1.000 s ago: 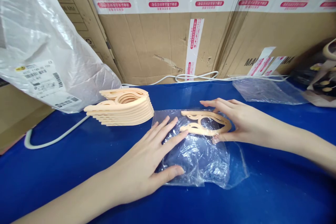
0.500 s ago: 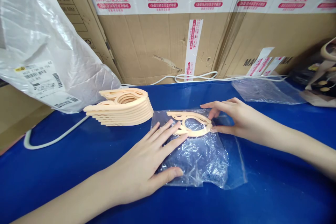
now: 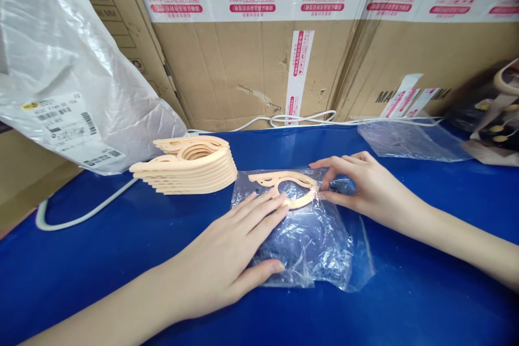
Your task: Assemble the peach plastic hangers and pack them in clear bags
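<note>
While I have the left hand (image 3: 229, 243) spread flat on the clear bag (image 3: 314, 238) and the hanger (image 3: 290, 175) along its far edge, seemingly to steady both, the right hand (image 3: 360, 181) curves at the hanger's rounded end, pinching or not I cannot tell.

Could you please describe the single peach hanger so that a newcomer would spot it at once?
On the blue table, find the crinkled clear plastic bag under the left hand. The peach hanger lies at its far part, between that hand's fingers and the right hand. Unlike the stacked hangers to its left, it lies alone.
</note>
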Motion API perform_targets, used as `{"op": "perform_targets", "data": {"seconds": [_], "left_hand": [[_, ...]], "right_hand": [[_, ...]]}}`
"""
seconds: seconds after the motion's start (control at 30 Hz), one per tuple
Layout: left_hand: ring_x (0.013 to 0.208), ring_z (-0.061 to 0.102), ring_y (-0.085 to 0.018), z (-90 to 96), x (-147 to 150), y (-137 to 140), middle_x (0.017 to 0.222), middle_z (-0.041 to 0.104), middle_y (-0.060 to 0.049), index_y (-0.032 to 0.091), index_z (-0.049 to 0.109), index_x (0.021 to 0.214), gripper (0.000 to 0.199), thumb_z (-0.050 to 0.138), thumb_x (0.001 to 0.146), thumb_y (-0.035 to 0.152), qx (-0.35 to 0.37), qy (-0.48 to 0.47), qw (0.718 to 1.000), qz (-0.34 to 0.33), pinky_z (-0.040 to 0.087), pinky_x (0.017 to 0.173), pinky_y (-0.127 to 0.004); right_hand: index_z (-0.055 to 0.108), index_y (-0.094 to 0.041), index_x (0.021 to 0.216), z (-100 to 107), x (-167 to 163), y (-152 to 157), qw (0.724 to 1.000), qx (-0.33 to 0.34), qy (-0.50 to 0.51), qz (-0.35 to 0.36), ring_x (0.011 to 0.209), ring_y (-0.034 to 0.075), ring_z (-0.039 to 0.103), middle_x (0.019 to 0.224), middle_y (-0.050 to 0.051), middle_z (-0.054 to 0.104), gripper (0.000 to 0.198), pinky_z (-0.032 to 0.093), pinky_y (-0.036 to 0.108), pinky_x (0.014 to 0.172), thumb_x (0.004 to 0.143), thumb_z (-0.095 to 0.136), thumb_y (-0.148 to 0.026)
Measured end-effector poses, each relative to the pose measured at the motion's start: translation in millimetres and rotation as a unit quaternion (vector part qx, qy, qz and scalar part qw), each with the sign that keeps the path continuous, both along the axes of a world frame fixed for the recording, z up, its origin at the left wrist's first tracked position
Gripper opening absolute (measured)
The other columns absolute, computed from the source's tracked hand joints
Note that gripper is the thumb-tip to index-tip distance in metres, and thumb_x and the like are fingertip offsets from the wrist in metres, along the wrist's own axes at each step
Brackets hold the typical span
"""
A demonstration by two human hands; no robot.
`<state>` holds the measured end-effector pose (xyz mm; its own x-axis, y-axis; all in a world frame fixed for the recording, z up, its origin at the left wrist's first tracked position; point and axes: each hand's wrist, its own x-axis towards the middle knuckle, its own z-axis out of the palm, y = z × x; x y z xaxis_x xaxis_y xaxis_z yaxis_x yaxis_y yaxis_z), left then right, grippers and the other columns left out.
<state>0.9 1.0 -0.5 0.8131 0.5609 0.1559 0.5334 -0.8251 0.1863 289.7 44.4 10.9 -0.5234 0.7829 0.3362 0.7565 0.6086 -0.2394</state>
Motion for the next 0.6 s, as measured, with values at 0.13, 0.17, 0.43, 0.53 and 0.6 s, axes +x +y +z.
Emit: {"op": "perform_targets", "data": {"seconds": [0.13, 0.17, 0.43, 0.53, 0.6], "left_hand": [[0.143, 0.034, -0.021, 5.2, 4, -3, 0.156, 0.035, -0.006, 0.017, 0.036, 0.147, 0.05, 0.04, 0.101, 0.038, 0.019, 0.018, 0.999, -0.019, 0.039, 0.114, -0.04], [0.142, 0.035, -0.021, 5.9, 4, -3, 0.155, 0.037, -0.006, 0.017, 0.038, 0.145, 0.049, 0.04, 0.101, 0.038, 0.021, 0.017, 0.999, -0.02, 0.04, 0.113, -0.041], [0.138, 0.04, -0.025, 8.0, 4, -3, 0.151, 0.042, -0.008, 0.02, 0.044, 0.141, 0.044, 0.046, 0.099, 0.035, -0.011, -0.012, 1.0, -0.016, 0.041, 0.112, -0.045], [0.139, 0.039, -0.025, 8.1, 3, -4, 0.151, 0.042, -0.008, 0.02, 0.044, 0.14, 0.044, 0.045, 0.099, 0.035, -0.015, -0.004, 1.0, -0.017, 0.04, 0.113, -0.046], [0.139, 0.039, -0.025, 8.0, 3, -4, 0.15, 0.043, -0.008, 0.02, 0.044, 0.141, 0.044, 0.044, 0.1, 0.035, -0.012, -0.001, 1.0, -0.02, 0.04, 0.113, -0.045]], "right_hand": [[0.055, -0.026, 0.12, 4, 2, 2, 0.999, -0.038, 0.026, -0.016, 0.093, 0.022, 0.067, 0.094, -0.003, 0.074, 0.042, 0.037, 0.042, 0.089, 0.085, 0.069, -0.044], [0.056, -0.026, 0.119, 5, 1, 2, 0.997, -0.061, 0.043, -0.013, 0.093, 0.022, 0.067, 0.094, -0.003, 0.074, 0.041, 0.036, 0.043, 0.09, 0.085, 0.068, -0.044], [0.062, -0.024, 0.112, 13, -7, -2, 0.982, -0.162, 0.098, 0.019, 0.1, 0.029, 0.068, 0.107, 0.006, 0.074, 0.033, 0.039, 0.052, 0.094, 0.086, 0.064, -0.045], [0.063, -0.024, 0.113, 14, -6, -2, 0.977, -0.181, 0.108, 0.034, 0.104, 0.03, 0.068, 0.111, 0.007, 0.073, 0.034, 0.042, 0.052, 0.095, 0.087, 0.064, -0.046], [0.062, -0.025, 0.115, 14, -6, -3, 0.976, -0.184, 0.108, 0.041, 0.106, 0.029, 0.067, 0.112, 0.007, 0.073, 0.033, 0.044, 0.05, 0.094, 0.087, 0.063, -0.044]]}}
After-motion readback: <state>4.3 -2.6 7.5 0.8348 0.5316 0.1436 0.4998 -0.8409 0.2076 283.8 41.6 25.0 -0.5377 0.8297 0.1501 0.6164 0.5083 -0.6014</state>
